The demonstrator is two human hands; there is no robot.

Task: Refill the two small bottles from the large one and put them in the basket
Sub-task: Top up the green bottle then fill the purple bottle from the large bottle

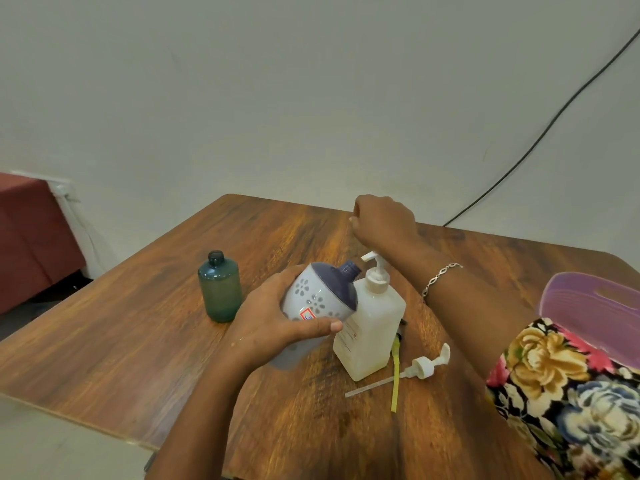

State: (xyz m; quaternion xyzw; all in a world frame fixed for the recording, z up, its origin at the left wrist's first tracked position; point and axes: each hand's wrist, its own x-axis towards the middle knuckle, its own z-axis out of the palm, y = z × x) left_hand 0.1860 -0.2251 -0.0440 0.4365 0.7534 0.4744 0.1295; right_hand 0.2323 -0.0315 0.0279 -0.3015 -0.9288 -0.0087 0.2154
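Note:
My left hand (pixel 277 323) grips a round white bottle (pixel 317 296) with a dark purple top and grey flower marks. The bottle is tilted, its uncapped neck leaning against the large white pump bottle (pixel 372 327), which stands upright mid-table. My right hand (pixel 382 220) hovers behind and above the pump head with its fingers curled into a fist; nothing shows in it. A small green bottle (pixel 220 289) stands upright and uncapped to the left, apart from both hands. A purple basket (pixel 595 303) sits at the right edge, partly behind my floral sleeve.
A loose white pump with its long tube (pixel 422 367) lies on the wooden table (pixel 138 341) right of the large bottle, beside a yellow strip (pixel 394 379). A black cable (pixel 540 136) runs down the wall. Maroon furniture (pixel 31 237) stands at far left.

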